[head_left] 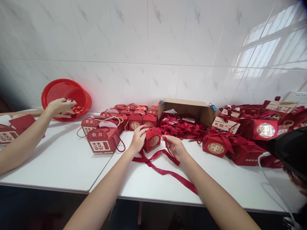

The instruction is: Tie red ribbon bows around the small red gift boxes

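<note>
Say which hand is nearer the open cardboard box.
Right. The right hand, pinching ribbon, lies in front of the cardboard box; the left hand, on the small red box, is farther off to the left.

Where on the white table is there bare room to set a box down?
Bare table lies between the handled box and the front edge, left of the left hand. Another patch lies right of the ribbon, before the bowed boxes. Crowded: the wall side, around the cardboard carton.
</note>
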`<state>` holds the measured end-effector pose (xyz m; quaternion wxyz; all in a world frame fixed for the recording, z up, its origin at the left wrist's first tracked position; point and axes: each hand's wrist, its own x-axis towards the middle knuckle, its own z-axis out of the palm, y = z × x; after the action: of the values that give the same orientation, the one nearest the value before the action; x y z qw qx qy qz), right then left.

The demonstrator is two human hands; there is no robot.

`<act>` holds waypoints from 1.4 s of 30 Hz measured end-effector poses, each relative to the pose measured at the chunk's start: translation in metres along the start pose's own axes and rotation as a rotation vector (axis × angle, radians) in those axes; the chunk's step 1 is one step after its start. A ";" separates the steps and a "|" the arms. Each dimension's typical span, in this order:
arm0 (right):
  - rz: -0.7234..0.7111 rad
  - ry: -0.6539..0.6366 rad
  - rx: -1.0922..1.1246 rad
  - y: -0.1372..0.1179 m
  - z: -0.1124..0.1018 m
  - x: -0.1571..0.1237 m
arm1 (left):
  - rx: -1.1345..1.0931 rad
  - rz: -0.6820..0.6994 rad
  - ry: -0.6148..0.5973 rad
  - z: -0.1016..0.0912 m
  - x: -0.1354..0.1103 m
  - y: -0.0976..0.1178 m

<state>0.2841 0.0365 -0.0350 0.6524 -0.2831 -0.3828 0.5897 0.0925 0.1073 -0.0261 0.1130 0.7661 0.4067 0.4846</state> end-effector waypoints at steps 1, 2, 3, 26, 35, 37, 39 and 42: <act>0.008 -0.001 0.004 0.000 -0.001 0.000 | 0.011 0.006 0.002 0.000 -0.001 0.001; 0.018 0.000 0.009 0.000 -0.001 0.000 | 0.021 0.008 0.005 0.000 -0.001 0.003; 0.032 0.002 0.015 0.000 -0.001 0.000 | 0.031 0.010 0.007 0.000 -0.002 0.004; 0.117 0.019 0.058 -0.007 -0.002 0.001 | 0.163 0.067 -0.003 -0.001 -0.007 0.023; 0.086 0.018 0.064 -0.008 -0.001 0.000 | 0.179 0.096 -0.024 -0.001 -0.009 0.030; 0.060 0.047 0.066 -0.008 -0.001 0.000 | 0.180 0.081 -0.029 -0.002 -0.009 0.032; 0.041 0.076 0.067 -0.009 -0.001 0.001 | 0.180 0.073 -0.029 -0.002 -0.009 0.032; 0.026 0.103 0.059 -0.010 -0.001 0.001 | 0.177 0.067 -0.027 -0.002 -0.009 0.032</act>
<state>0.2906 0.0358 -0.0269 0.6716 -0.2985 -0.3273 0.5939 0.1055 0.0798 -0.0131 0.0340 0.7927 0.4207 0.4398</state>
